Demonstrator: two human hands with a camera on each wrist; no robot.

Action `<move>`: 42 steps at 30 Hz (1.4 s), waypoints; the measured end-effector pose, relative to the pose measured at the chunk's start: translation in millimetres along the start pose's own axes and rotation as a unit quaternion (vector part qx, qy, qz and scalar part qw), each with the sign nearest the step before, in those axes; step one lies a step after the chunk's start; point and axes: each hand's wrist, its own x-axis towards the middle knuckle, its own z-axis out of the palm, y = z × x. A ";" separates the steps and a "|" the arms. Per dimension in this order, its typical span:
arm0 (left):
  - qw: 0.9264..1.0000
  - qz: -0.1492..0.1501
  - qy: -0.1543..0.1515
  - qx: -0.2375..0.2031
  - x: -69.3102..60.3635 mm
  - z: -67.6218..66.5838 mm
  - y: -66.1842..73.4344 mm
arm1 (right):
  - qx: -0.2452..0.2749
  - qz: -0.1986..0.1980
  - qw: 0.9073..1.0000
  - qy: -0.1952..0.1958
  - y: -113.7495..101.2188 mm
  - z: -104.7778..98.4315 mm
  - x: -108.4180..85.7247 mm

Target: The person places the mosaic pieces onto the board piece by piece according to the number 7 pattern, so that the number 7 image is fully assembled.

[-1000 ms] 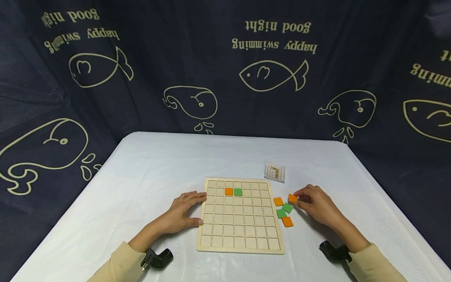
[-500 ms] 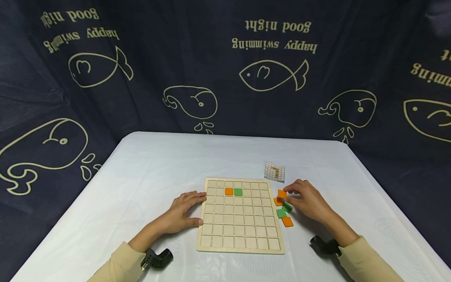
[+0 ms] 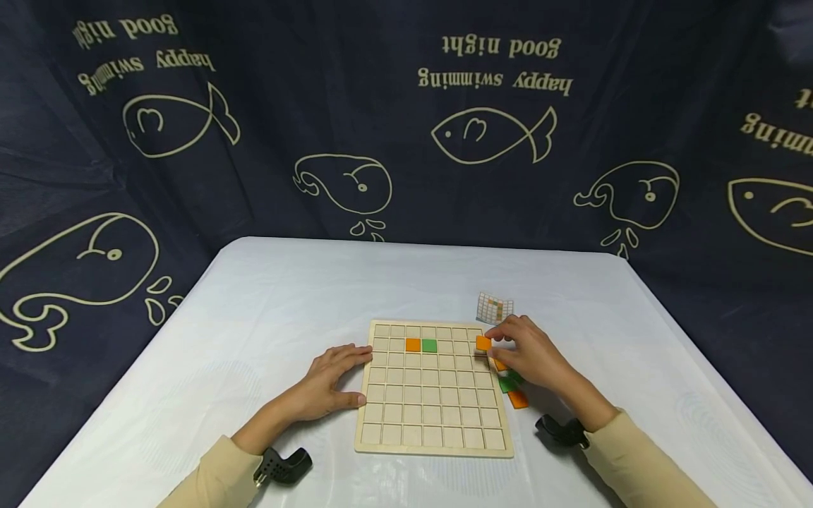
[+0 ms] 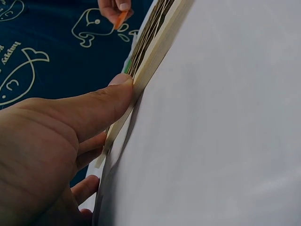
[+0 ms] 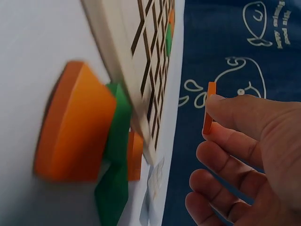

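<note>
A wooden grid board (image 3: 438, 452) lies on the white table, with an orange tile (image 3: 413, 345) and a green tile (image 3: 429, 346) side by side in its second row. My left hand (image 3: 330, 384) rests at the board's left edge, thumb and fingertips touching the rim, fingers spread. Between thumb and index finger my right hand (image 3: 533, 353) pinches an orange square tile (image 3: 483, 343), held above the board's upper right part. In the right wrist view that tile (image 5: 209, 108) is seen edge-on, clear of the board.
Loose tiles lie right of the board, partly hidden under my right hand: an orange tile (image 3: 518, 399) and a green tile (image 3: 506, 384) show among them. A small printed grid card (image 3: 494, 308) lies behind. A dark patterned cloth (image 3: 406, 127) hangs beyond the table.
My right hand has carried the pinched orange tile leftward from the loose tiles to above the board's right side. The left hand stays at the board's edge.
</note>
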 end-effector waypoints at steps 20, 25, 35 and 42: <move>1.000 0.000 -0.005 -0.003 0.5 -1.0 1.2 | 0.005 -0.049 0.998 -0.027 -22.7 17.8 22.6; 1.000 -0.001 -0.005 -0.003 0.5 -0.7 0.7 | -0.008 -0.066 0.997 -0.030 -24.7 21.6 27.3; 1.000 0.003 0.001 -0.005 0.3 0.4 -0.1 | -0.004 -0.044 0.997 -0.063 -29.8 26.0 36.7; 1.000 0.009 0.005 -0.002 -0.2 0.2 1.0 | -0.007 -0.030 0.996 -0.085 -27.1 30.8 41.2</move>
